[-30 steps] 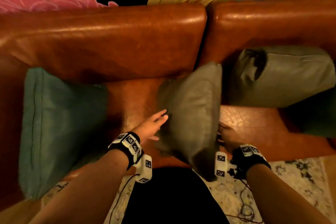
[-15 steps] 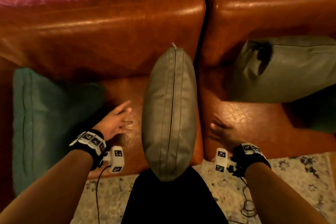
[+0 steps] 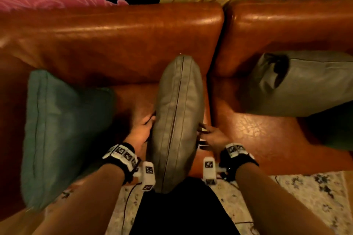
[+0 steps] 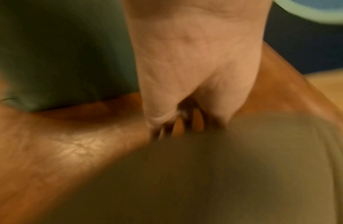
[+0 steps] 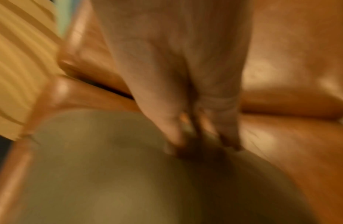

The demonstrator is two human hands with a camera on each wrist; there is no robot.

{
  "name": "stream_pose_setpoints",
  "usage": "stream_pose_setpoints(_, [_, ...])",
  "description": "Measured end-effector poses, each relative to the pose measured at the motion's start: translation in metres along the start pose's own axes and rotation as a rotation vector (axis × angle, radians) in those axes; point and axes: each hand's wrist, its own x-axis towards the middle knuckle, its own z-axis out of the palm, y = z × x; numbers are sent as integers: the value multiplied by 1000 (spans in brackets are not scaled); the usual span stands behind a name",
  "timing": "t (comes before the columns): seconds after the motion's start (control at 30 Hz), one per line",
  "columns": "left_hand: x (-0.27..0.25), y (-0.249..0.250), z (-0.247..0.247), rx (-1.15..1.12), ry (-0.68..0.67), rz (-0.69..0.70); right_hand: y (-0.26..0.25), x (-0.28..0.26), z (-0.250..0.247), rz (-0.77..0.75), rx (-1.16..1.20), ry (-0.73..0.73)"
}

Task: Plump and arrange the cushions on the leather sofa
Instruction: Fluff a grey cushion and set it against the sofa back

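cushions: 3, olive-grey 2 [image 3: 177,120] [image 3: 305,84], teal 1 [image 3: 57,131] | leather sofa [image 3: 114,44]: 1, back sections 2 | hands: 2, left [image 3: 142,132], right [image 3: 212,136] | patterned rug [image 3: 305,196]: 1

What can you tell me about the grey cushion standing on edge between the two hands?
The grey cushion looks like soft, matte leather-like material, plump and oval from above, with a zipped seam running along its top edge. It stands on edge on the brown leather sofa seat. The left hand and right hand press its two sides.
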Motion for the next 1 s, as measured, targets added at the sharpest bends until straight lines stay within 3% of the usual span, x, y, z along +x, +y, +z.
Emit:
stream_pose_setpoints(0.07, [-10, 2, -28, -65, -123, -168, -33, 7, -22, -105, -176, 136])
stream_pose_setpoints(0.13, [-21, -11, -47, -2, -291, -355, -77, 17, -28, -278, -119, 301])
stream_pose_setpoints(0.23, [-41, -48, -35, 110, -550, -555, -151, 38, -10, -392, -52, 261])
stream_pose_setpoints(0.3, [-53, -64, -2, 99, -684, -614, -178, 53, 2, -399, -220, 325])
stream_pose_setpoints(0.4, [-75, -68, 25, -34, -526, -556, -181, 54, 5, -480, -464, 401])
stream_pose_setpoints(0.5, [-85, -57, -10, -105, -327, -415, -180, 44, -16, -551, -522, 386])
stream_pose_setpoints(0.63, [-77, 0, -99, -41, 123, 22, -170, -8, -41, -610, -71, 290])
stream_pose_setpoints(0.7, [-65, 38, -128, -134, 248, 177, -151, -37, -42, -592, 202, 204])
stream_pose_setpoints(0.77, [-41, 58, -141, -192, 275, 200, -130, -41, -38, -459, 315, 167])
stream_pose_setpoints(0.83, [-18, 63, -141, -166, 298, 137, -112, -37, -35, -359, 168, 216])
stream_pose_setpoints(0.9, [-8, 66, -140, -210, 253, 129, -108, -35, -36, -412, 35, 264])
stream_pose_setpoints(1.0, [-14, 82, -147, -362, 181, 264, -120, -48, -35, -506, 220, 177])
